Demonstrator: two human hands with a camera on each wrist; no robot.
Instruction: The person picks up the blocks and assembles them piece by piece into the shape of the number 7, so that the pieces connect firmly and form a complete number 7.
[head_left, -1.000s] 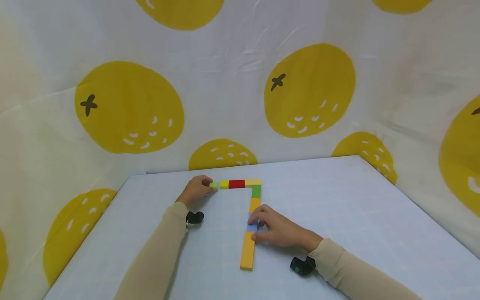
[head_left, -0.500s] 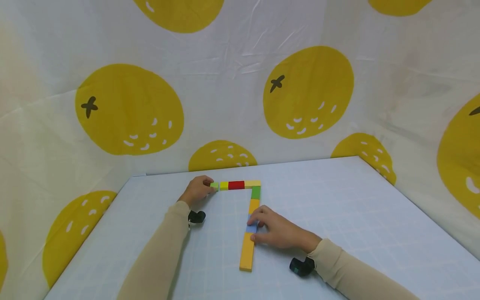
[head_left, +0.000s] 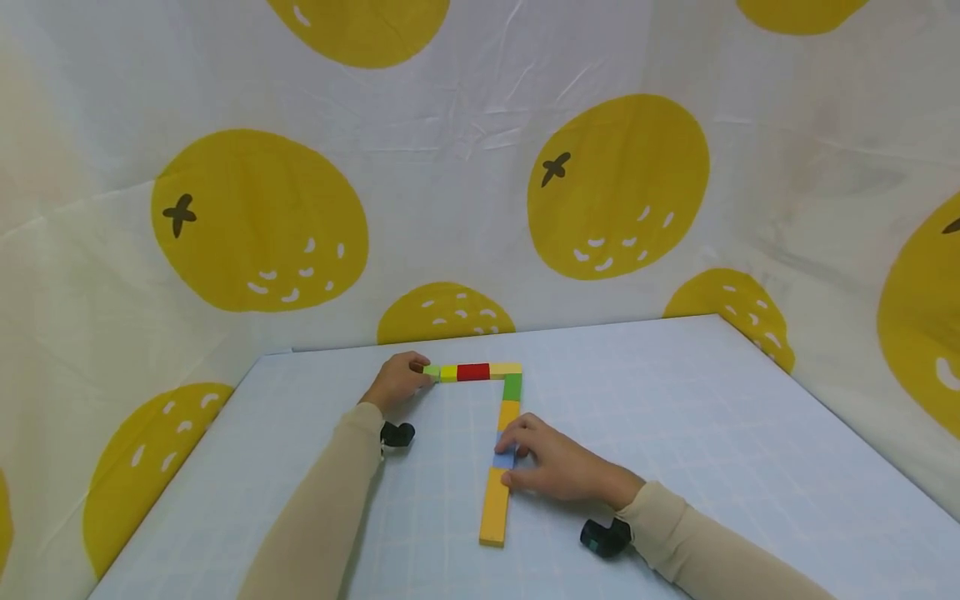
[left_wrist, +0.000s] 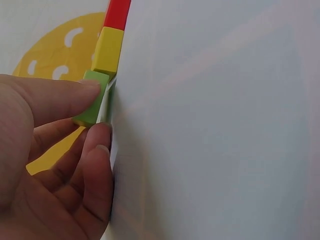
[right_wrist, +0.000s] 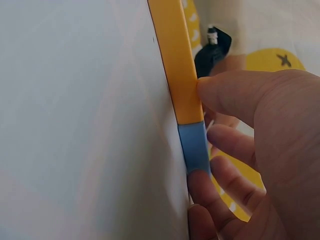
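At the row's left end my left hand [head_left: 395,383] pinches a light green block [left_wrist: 94,107] between thumb and fingers. Its end sits against a yellow block [left_wrist: 108,51], slightly out of line in the left wrist view. A red block [head_left: 473,372] and a pale yellow block [head_left: 506,369] carry that row to the right. From the corner, a green block [head_left: 512,387], an orange block [head_left: 508,414], a blue block [right_wrist: 194,146] and a long orange block [head_left: 493,512] run toward me. My right hand [head_left: 558,460] has curled fingers around the blue block and its thumb on the long orange block.
The blocks lie on a table [head_left: 675,433] with a pale checked cover. Behind it hangs a white cloth [head_left: 450,208] printed with large yellow fruit. Black wrist devices, such as the one [head_left: 606,537] by the right sleeve, sit close above the table.
My left hand has slid the light green block slightly right, bringing it up to the yellow block and taking up the gap. The right hand has stayed in place on the column.
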